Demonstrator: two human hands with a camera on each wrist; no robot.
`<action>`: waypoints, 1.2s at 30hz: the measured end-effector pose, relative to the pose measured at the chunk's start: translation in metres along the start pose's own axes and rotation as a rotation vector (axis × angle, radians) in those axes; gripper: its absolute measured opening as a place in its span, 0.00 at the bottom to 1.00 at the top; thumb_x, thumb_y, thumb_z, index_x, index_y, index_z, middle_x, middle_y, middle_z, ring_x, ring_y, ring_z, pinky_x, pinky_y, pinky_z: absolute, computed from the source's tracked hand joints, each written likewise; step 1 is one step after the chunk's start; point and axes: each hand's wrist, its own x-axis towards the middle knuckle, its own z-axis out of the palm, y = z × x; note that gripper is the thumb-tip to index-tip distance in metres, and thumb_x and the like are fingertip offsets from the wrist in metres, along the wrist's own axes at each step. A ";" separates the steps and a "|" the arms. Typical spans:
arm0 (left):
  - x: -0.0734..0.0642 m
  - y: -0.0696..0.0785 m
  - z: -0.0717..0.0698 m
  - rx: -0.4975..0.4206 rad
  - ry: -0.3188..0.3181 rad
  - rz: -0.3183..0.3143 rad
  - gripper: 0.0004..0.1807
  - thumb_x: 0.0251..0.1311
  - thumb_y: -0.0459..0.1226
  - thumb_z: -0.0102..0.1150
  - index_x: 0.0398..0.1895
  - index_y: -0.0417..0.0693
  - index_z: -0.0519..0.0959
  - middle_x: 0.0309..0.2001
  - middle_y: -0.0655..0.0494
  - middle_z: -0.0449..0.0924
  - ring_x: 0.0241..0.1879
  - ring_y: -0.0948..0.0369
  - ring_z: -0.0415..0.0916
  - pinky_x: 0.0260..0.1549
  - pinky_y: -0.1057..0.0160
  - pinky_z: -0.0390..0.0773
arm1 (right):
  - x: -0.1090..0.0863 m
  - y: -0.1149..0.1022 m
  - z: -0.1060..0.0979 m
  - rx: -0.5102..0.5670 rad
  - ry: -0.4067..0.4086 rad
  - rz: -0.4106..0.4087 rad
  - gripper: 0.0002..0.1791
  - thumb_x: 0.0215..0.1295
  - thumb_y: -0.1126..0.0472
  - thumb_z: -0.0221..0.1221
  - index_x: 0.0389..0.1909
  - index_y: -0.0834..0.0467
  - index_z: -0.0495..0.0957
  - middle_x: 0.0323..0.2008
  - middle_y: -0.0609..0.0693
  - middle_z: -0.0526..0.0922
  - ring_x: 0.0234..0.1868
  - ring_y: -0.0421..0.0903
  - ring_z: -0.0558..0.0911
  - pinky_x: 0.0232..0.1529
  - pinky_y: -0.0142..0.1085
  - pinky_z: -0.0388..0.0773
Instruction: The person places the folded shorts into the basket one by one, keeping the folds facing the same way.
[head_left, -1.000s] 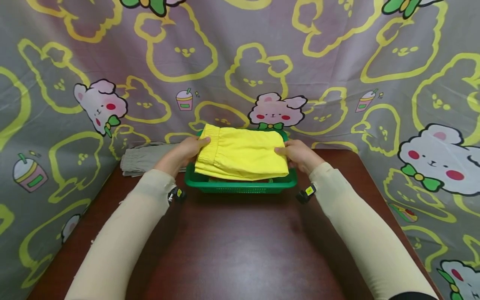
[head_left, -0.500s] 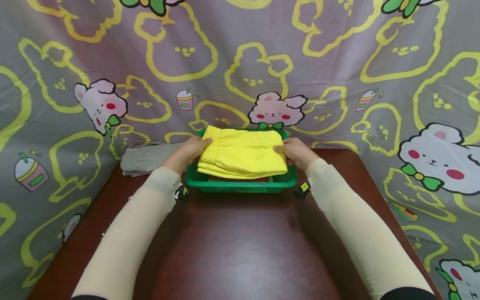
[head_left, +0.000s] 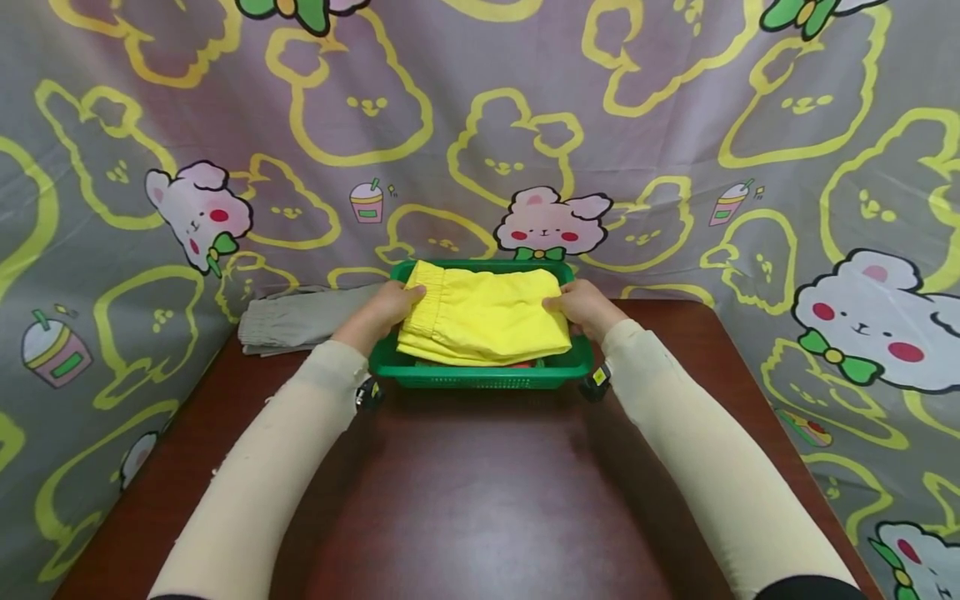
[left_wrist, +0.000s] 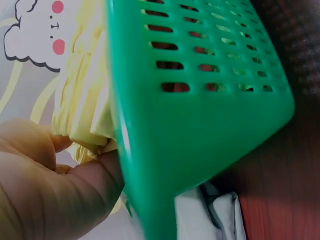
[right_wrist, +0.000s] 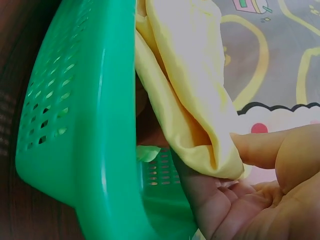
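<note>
Folded yellow shorts (head_left: 491,317) with a gathered elastic waistband lie level over a green plastic basket (head_left: 480,379), between both hands. My left hand (head_left: 384,310) grips the waistband end, thumb on top. At the opposite end, my right hand (head_left: 588,308) pinches the folded cloth. In the left wrist view, the left hand (left_wrist: 55,190) holds the layers right by the basket rim (left_wrist: 125,125). The right wrist view has the right hand (right_wrist: 270,190) with its thumb above and fingers beneath the shorts (right_wrist: 192,90), just inside the rim. Something red and green shows under the shorts; its kind is hidden.
A folded grey garment (head_left: 292,321) with a gathered waistband lies on the table left of the basket. The dark red-brown table (head_left: 480,492) extends toward me. A patterned cloth curtain (head_left: 637,125) hangs close behind and along both sides.
Both hands have lowered the yellow shorts a little toward the basket, and the left hand has shifted slightly right. More of the basket's far rim shows. The basket and grey garment stay put.
</note>
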 end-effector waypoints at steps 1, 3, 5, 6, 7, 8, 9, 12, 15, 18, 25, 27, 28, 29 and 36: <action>0.001 0.000 0.001 0.004 0.007 -0.001 0.42 0.80 0.53 0.39 0.82 0.36 0.40 0.82 0.40 0.39 0.81 0.42 0.41 0.76 0.42 0.51 | 0.000 0.000 0.000 -0.006 0.006 0.001 0.23 0.78 0.57 0.55 0.65 0.65 0.70 0.51 0.57 0.77 0.33 0.45 0.86 0.42 0.43 0.87; 0.002 0.000 0.003 0.006 0.020 -0.001 0.41 0.80 0.52 0.39 0.82 0.35 0.41 0.82 0.39 0.40 0.80 0.42 0.42 0.76 0.43 0.52 | 0.000 0.000 0.002 -0.021 0.022 -0.001 0.23 0.78 0.57 0.55 0.66 0.66 0.70 0.52 0.58 0.76 0.34 0.46 0.86 0.42 0.42 0.87; 0.002 0.001 0.004 0.006 0.036 0.001 0.41 0.81 0.51 0.39 0.81 0.34 0.42 0.82 0.38 0.41 0.80 0.42 0.43 0.76 0.44 0.53 | 0.000 -0.001 0.004 -0.050 0.041 -0.007 0.24 0.78 0.58 0.55 0.67 0.67 0.69 0.55 0.59 0.75 0.36 0.47 0.85 0.41 0.41 0.87; 0.003 0.001 0.005 0.004 0.043 -0.001 0.40 0.81 0.50 0.40 0.81 0.33 0.42 0.81 0.37 0.43 0.79 0.42 0.47 0.75 0.44 0.56 | 0.000 -0.001 0.005 -0.076 0.058 -0.012 0.25 0.77 0.58 0.56 0.67 0.67 0.69 0.56 0.59 0.75 0.37 0.47 0.84 0.41 0.40 0.86; 0.003 0.001 0.006 0.006 0.051 -0.002 0.40 0.81 0.50 0.40 0.81 0.32 0.43 0.81 0.36 0.44 0.78 0.42 0.50 0.74 0.45 0.58 | 0.000 -0.002 0.006 -0.087 0.069 -0.019 0.25 0.77 0.59 0.56 0.68 0.67 0.68 0.57 0.59 0.74 0.39 0.47 0.83 0.41 0.39 0.85; 0.004 0.001 0.007 0.004 0.057 -0.005 0.40 0.81 0.49 0.40 0.81 0.31 0.44 0.81 0.36 0.46 0.77 0.42 0.54 0.73 0.46 0.61 | 0.000 -0.002 0.007 -0.111 0.083 -0.029 0.24 0.77 0.59 0.56 0.67 0.67 0.69 0.57 0.59 0.74 0.40 0.47 0.81 0.40 0.38 0.84; 0.004 0.001 0.008 0.007 0.066 -0.007 0.39 0.81 0.49 0.40 0.80 0.30 0.45 0.80 0.36 0.47 0.74 0.43 0.58 0.72 0.47 0.63 | -0.001 -0.002 0.009 -0.127 0.096 -0.042 0.24 0.76 0.60 0.56 0.66 0.68 0.70 0.56 0.59 0.74 0.40 0.47 0.80 0.39 0.36 0.83; 0.004 0.002 0.010 0.019 0.082 -0.014 0.38 0.81 0.48 0.40 0.80 0.30 0.46 0.78 0.36 0.53 0.62 0.47 0.68 0.65 0.50 0.71 | 0.000 -0.002 0.013 -0.200 0.143 -0.088 0.18 0.74 0.61 0.58 0.56 0.69 0.74 0.46 0.57 0.74 0.36 0.46 0.77 0.34 0.33 0.78; 0.004 0.002 0.012 0.043 0.085 -0.023 0.37 0.81 0.48 0.39 0.79 0.31 0.49 0.73 0.35 0.59 0.46 0.52 0.70 0.56 0.52 0.74 | 0.000 -0.001 0.016 -0.270 0.173 -0.134 0.13 0.72 0.62 0.58 0.47 0.70 0.76 0.39 0.56 0.72 0.33 0.46 0.73 0.33 0.34 0.74; 0.004 0.002 0.013 0.076 0.079 -0.036 0.37 0.81 0.49 0.38 0.79 0.31 0.49 0.71 0.35 0.60 0.38 0.54 0.67 0.50 0.54 0.74 | 0.001 0.000 0.018 -0.335 0.184 -0.150 0.15 0.73 0.61 0.57 0.51 0.71 0.76 0.46 0.60 0.74 0.37 0.49 0.74 0.39 0.37 0.76; 0.004 0.006 0.013 0.109 0.070 -0.055 0.35 0.80 0.46 0.40 0.78 0.29 0.51 0.73 0.36 0.60 0.49 0.48 0.71 0.46 0.56 0.76 | 0.004 0.001 0.019 -0.439 0.178 -0.142 0.31 0.76 0.58 0.53 0.72 0.72 0.63 0.71 0.66 0.69 0.64 0.59 0.74 0.65 0.51 0.73; 0.005 0.006 0.013 0.101 0.067 -0.044 0.32 0.79 0.41 0.41 0.75 0.27 0.55 0.71 0.35 0.61 0.49 0.49 0.69 0.41 0.59 0.75 | 0.004 0.002 0.019 -0.476 0.194 -0.151 0.30 0.75 0.58 0.53 0.71 0.72 0.64 0.70 0.66 0.70 0.62 0.59 0.75 0.64 0.50 0.74; 0.004 0.007 0.014 0.096 0.063 -0.037 0.30 0.77 0.38 0.41 0.73 0.26 0.57 0.69 0.34 0.62 0.47 0.49 0.68 0.37 0.60 0.74 | 0.004 0.002 0.020 -0.498 0.202 -0.159 0.29 0.75 0.59 0.53 0.69 0.72 0.66 0.68 0.67 0.71 0.60 0.59 0.76 0.62 0.49 0.75; 0.004 0.007 0.014 0.093 0.062 -0.028 0.28 0.75 0.36 0.41 0.71 0.24 0.59 0.68 0.34 0.62 0.44 0.49 0.68 0.32 0.62 0.73 | 0.004 0.002 0.021 -0.516 0.210 -0.163 0.27 0.75 0.59 0.53 0.67 0.72 0.68 0.66 0.66 0.74 0.56 0.58 0.77 0.58 0.48 0.77; 0.012 0.004 0.017 0.212 0.067 -0.005 0.19 0.67 0.28 0.40 0.54 0.23 0.71 0.53 0.36 0.70 0.30 0.54 0.65 0.15 0.67 0.66 | 0.005 -0.001 0.026 -0.628 0.221 -0.158 0.09 0.71 0.65 0.50 0.32 0.65 0.76 0.28 0.55 0.72 0.25 0.49 0.72 0.27 0.37 0.70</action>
